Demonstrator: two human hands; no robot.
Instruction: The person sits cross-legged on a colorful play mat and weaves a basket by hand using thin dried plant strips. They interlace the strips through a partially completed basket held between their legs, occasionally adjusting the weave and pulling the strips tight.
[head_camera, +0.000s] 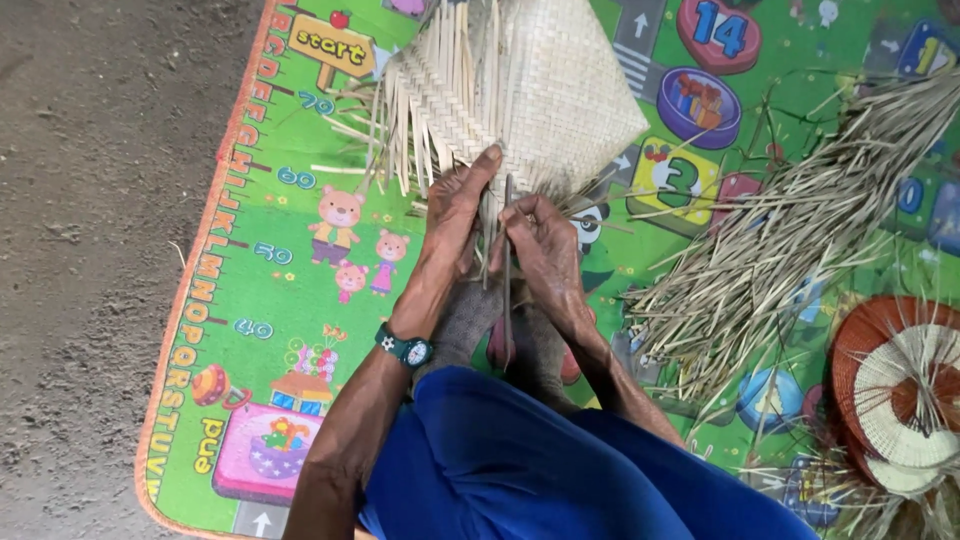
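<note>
A pale woven mat piece (540, 85), plaited from flat straw strips, lies on a bright children's play mat (280, 300); loose strip ends stick out along its left and near edges. My left hand (455, 215), with a green wristwatch (405, 348) on the wrist, presses its fingers on the near edge of the weave. My right hand (540, 245) is close beside it and pinches a thin straw strip (507, 275) that runs down toward my lap. My blue-clad legs (560, 470) and a foot under the hands fill the bottom.
A heap of loose dry straw strips (790, 230) lies to the right. A round woven piece, orange and pale (895, 385), sits at the far right edge. Bare dirt floor (90, 250) lies left of the play mat.
</note>
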